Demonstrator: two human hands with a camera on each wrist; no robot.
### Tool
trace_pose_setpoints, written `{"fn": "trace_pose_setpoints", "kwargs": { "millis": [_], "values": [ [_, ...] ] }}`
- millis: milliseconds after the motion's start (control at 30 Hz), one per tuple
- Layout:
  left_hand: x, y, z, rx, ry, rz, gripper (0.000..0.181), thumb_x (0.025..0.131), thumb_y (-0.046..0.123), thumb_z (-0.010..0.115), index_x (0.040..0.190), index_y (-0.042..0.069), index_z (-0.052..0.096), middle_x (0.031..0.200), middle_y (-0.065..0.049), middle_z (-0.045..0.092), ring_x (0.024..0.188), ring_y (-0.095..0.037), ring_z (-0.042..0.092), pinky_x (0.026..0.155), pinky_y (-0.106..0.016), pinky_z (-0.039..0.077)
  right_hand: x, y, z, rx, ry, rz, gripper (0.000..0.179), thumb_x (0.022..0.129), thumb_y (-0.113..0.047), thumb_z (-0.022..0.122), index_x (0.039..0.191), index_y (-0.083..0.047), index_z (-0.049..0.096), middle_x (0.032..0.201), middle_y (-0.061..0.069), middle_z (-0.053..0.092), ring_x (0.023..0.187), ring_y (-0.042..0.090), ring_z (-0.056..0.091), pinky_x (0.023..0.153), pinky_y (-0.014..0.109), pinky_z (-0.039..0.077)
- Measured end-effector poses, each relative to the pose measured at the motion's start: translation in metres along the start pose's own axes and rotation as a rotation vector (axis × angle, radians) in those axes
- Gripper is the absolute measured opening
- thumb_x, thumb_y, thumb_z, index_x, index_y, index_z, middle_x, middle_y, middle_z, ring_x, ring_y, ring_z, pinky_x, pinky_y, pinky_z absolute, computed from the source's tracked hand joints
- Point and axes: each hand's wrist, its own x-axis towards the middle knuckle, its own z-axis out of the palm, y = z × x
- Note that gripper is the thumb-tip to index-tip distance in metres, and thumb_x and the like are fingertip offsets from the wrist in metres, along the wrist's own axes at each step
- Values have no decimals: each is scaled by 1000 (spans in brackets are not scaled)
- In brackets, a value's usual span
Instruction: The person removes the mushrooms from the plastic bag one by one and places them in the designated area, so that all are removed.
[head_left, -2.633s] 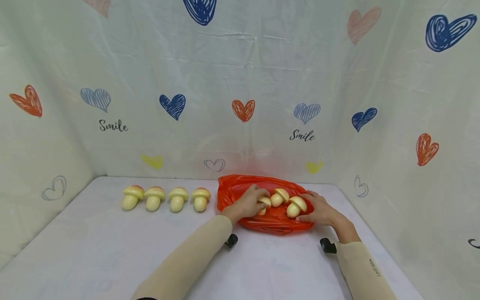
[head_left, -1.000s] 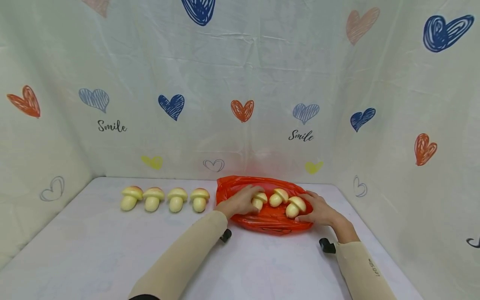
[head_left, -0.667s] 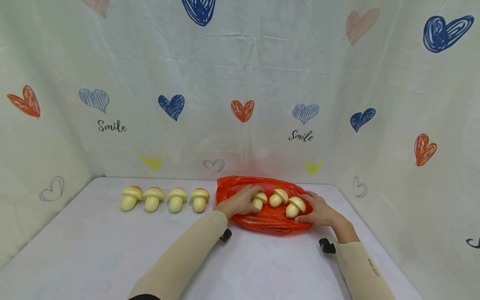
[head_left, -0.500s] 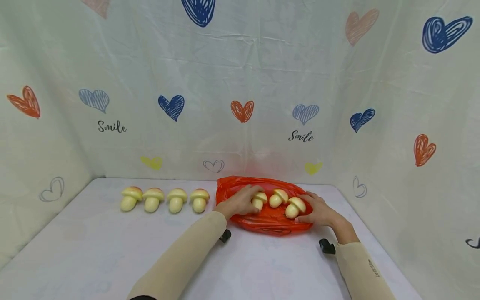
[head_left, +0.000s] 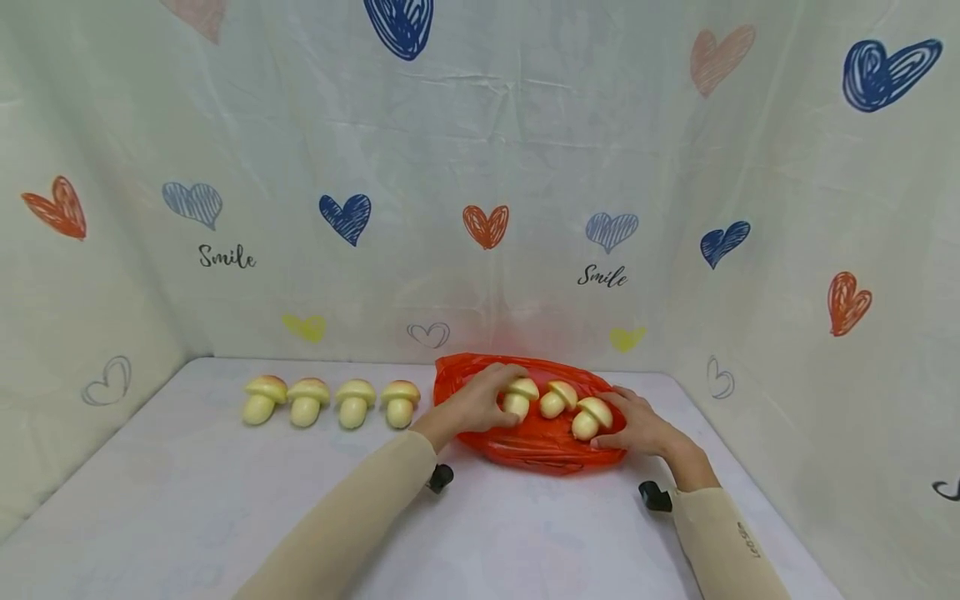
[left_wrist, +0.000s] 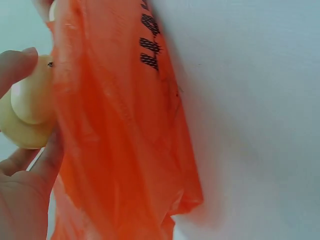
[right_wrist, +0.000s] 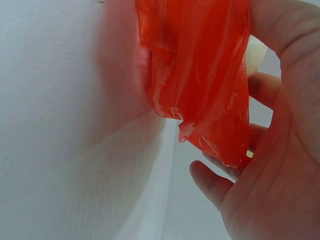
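A red plastic bag [head_left: 547, 446] lies on the table with its mouth towards me, and three toy mushrooms sit in its opening. My left hand [head_left: 476, 404] is at the left mushroom [head_left: 516, 402], thumb and fingers spread loosely on either side of it. The left wrist view shows the thumb at the mushroom's stem [left_wrist: 32, 100] and fingers by its cap. My right hand [head_left: 637, 423] holds the bag's right edge between thumb and fingers, beside the right mushroom [head_left: 588, 421]. The middle mushroom [head_left: 557, 402] is untouched. In the right wrist view, red film [right_wrist: 205, 75] hides most fingertips.
Several more toy mushrooms stand in a row left of the bag, the nearest mushroom [head_left: 401, 404] close to its left edge. The white table [head_left: 525, 533] backs onto a white curtain [head_left: 480, 158] printed with hearts. Black wrist cameras hang below both wrists.
My left hand first shifted left with the mushroom, then stayed still; now it has loosened and drawn slightly back, leaving more of the mushroom visible. My right hand keeps its place at the bag.
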Motion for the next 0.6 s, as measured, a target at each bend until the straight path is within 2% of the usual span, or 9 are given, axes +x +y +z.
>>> {"fn": "trace_pose_setpoints", "kwargs": {
  "millis": [233, 433, 600],
  "values": [
    [-17, 6, -9, 6, 50, 78, 64, 81, 27, 76, 138, 22, 46, 135, 3, 47, 124, -16, 41, 103, -38, 38, 0, 2, 1, -7, 6, -12, 88, 72, -45, 79, 143, -8, 41, 149, 25, 22, 132, 47, 22, 95, 69, 33],
    [-30, 9, -13, -37, 68, 97, 64, 81, 25, 76, 137, 20, 48, 134, 4, 47, 124, -15, 42, 103, -40, 39, 0, 1, 1, -7, 6, -13, 88, 72, -45, 79, 143, -8, 41, 149, 25, 21, 132, 47, 23, 95, 69, 33],
    [-41, 11, -15, -70, 113, 127, 62, 79, 25, 77, 135, 23, 50, 134, 6, 47, 123, -15, 42, 102, -42, 39, 0, 2, 1, -4, 7, -11, 89, 72, -46, 79, 143, -9, 41, 149, 24, 22, 132, 46, 22, 95, 68, 32]
  ]
}}
